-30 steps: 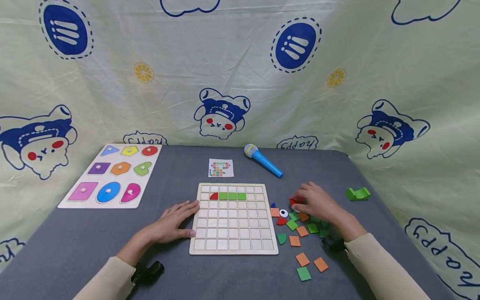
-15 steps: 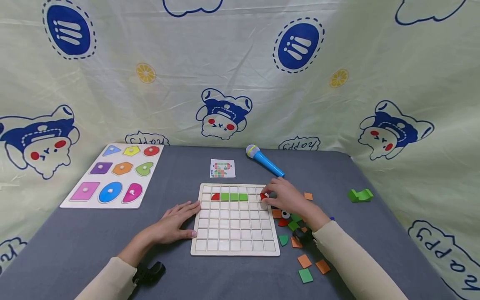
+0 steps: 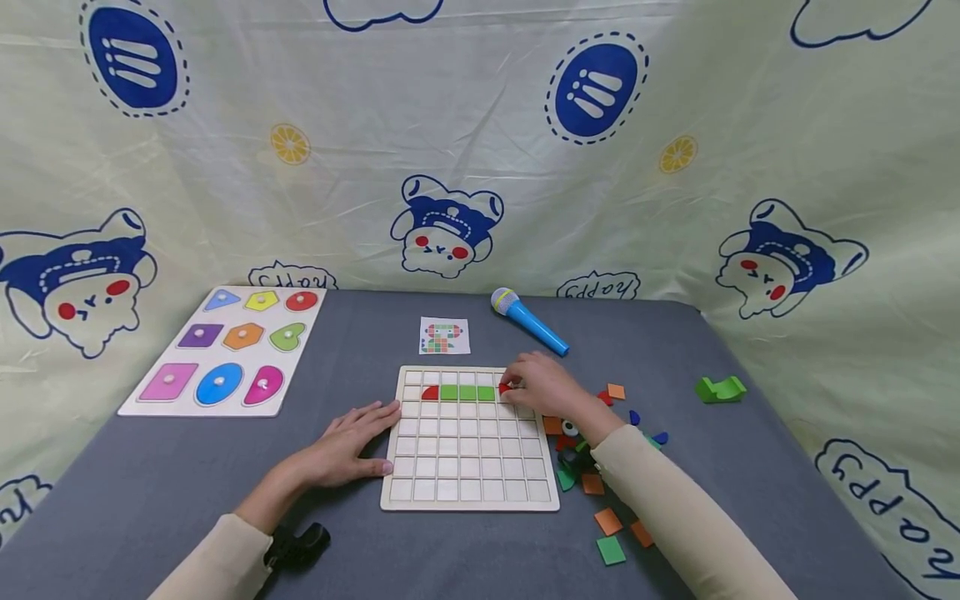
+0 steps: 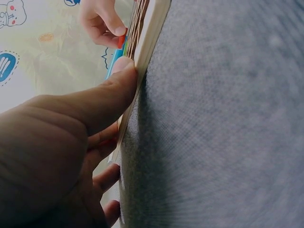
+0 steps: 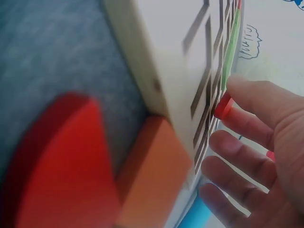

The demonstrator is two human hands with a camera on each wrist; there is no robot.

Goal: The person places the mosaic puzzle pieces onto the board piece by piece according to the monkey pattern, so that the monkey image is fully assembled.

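Note:
A pale wooden grid board [image 3: 468, 505] lies mid-table, with a red quarter-round tile [image 3: 431, 392] and a run of green square tiles [image 3: 467, 392] in its second row. Between thumb and index finger, my right hand [image 3: 546, 390] pinches another red tile [image 5: 223, 106] at the cell just right of the greens. Its remaining fingers are spread loosely over the board. My left hand [image 3: 337, 450] rests at the board's left edge with fingers extended; its thumb [image 4: 124, 66] touches the rim in the left wrist view.
Loose orange tiles [image 3: 608, 522], green ones [image 3: 611, 550], and red and blue pieces are scattered right of the board, partly under my right forearm. Behind stand a small pattern card [image 3: 445, 337] and a blue toy microphone [image 3: 531, 323]. A shape puzzle [image 3: 202, 356] lies left, a green block [image 3: 720, 389] right.
My right hand has carried the red tile left from the loose pile, over the board's right edge, to beside the green tiles. The left hand has stayed put.

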